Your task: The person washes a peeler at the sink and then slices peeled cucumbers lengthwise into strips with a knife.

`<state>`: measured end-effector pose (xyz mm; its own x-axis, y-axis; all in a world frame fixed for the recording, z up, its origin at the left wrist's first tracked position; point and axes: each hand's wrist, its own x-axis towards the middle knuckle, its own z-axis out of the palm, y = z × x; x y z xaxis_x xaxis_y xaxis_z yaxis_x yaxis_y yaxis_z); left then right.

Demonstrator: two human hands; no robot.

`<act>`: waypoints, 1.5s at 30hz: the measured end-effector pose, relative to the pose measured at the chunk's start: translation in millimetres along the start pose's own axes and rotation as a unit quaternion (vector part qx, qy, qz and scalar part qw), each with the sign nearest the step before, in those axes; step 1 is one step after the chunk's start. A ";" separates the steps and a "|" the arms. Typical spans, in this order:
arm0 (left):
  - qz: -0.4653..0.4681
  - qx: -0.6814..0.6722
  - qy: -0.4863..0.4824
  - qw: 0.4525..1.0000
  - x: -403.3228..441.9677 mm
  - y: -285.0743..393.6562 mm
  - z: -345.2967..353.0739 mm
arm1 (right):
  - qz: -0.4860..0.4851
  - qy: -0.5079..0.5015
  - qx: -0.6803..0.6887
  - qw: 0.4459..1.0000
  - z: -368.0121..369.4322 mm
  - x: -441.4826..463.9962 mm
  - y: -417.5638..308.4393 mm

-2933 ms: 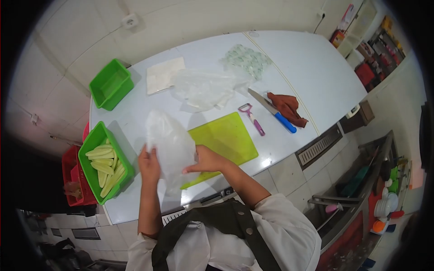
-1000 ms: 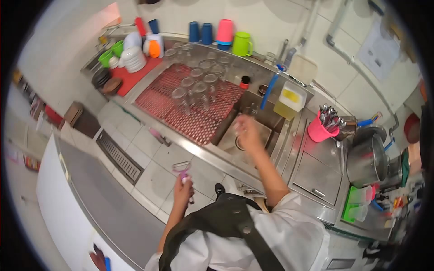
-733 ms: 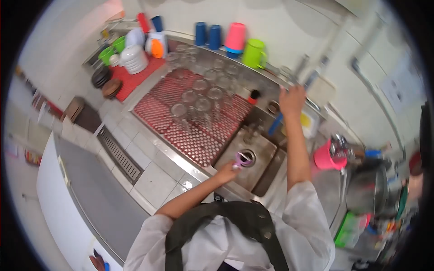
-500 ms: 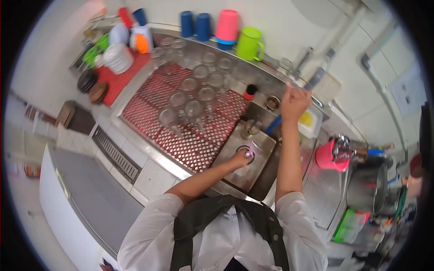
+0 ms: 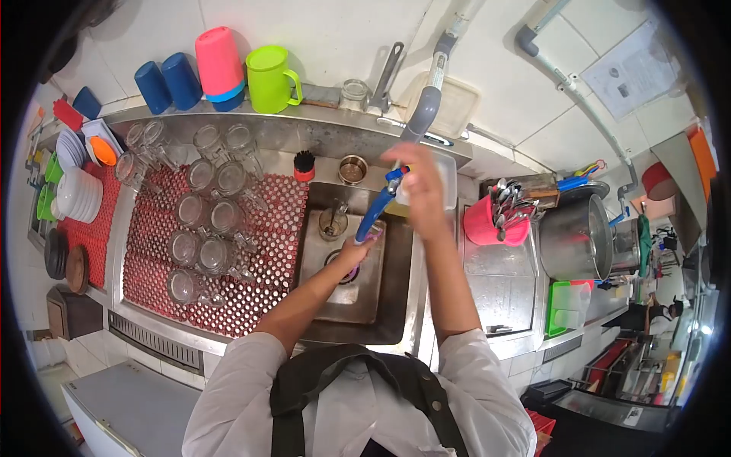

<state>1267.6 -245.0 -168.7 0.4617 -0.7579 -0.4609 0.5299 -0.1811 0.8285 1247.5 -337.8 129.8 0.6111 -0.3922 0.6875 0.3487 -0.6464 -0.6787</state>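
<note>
My left hand (image 5: 352, 250) is low over the steel sink (image 5: 396, 305), its fingers closed around the lower end of a blue hose (image 5: 375, 211). Something small and purple (image 5: 372, 231) shows beside these fingers; its kind is unclear. Beneath the wrist lies a dark ring (image 5: 346, 276) on the sink bottom. A clear glass mug (image 5: 333, 225) stands in the sink, just beyond my left hand. My right hand (image 5: 423, 190) is up at the blue-handled tap (image 5: 397, 174), where the hose begins. Motion smears its fingers, so their grip is hidden.
Upturned glass mugs (image 5: 217, 217) cover much of the red mat (image 5: 148, 251) at left. A brush (image 5: 304, 166) and small steel bowl (image 5: 352, 170) stand behind the sink. Rightward are a pink cutlery bucket (image 5: 491, 222) and large pot (image 5: 576, 240). A grey pipe (image 5: 423, 114) hangs above.
My view has swung to the right. My left hand has risen from the sink bottom and now holds the hose. My right hand has come down onto the tap area.
</note>
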 end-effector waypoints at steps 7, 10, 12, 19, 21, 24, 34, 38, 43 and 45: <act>0.096 0.061 0.027 0.993 -24.4 -30.6 -24.8 | 0.188 -0.276 -0.387 0.860 -56.7 -42.6 158.9; 0.118 0.015 0.037 0.992 -40.9 -53.6 -32.2 | 0.239 -0.396 -0.427 0.777 -48.8 -38.6 189.1; 0.140 -0.011 0.044 0.989 -50.6 -56.9 -31.2 | 0.242 -0.410 -0.369 0.798 -53.7 -36.2 211.0; 0.191 0.201 0.082 0.957 -71.5 -47.0 -28.5 | 0.142 -0.110 -0.175 0.968 -72.2 -33.0 119.3; 0.139 0.313 0.080 0.936 -86.4 -24.8 -22.8 | 0.194 -0.059 -0.035 0.979 -61.3 -53.7 57.8; 0.153 0.395 0.072 0.903 -96.5 -13.8 -18.3 | 0.171 -0.196 -0.078 0.962 -35.7 -130.9 52.2; 0.203 0.467 0.093 0.855 -112.1 3.5 -15.1 | 0.201 -0.265 0.002 0.943 -6.4 -202.2 59.0; 0.218 0.475 0.116 0.845 -102.0 8.6 -24.4 | 0.228 -0.331 -0.031 0.915 -12.7 -214.6 74.4; 0.166 0.503 0.097 0.843 -94.3 9.4 -20.6 | 0.193 -0.325 -0.035 0.925 2.6 -204.7 81.8; 0.182 0.471 0.113 0.856 -94.6 12.2 -25.7 | 0.195 -0.346 -0.056 0.916 -10.9 -202.2 82.8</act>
<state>1248.7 -159.4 -123.2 0.6558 -0.7508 -0.0790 -0.4379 -0.4636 0.7703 1145.0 -319.2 -62.7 0.9913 -0.1245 0.0436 -0.0440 -0.6237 -0.7804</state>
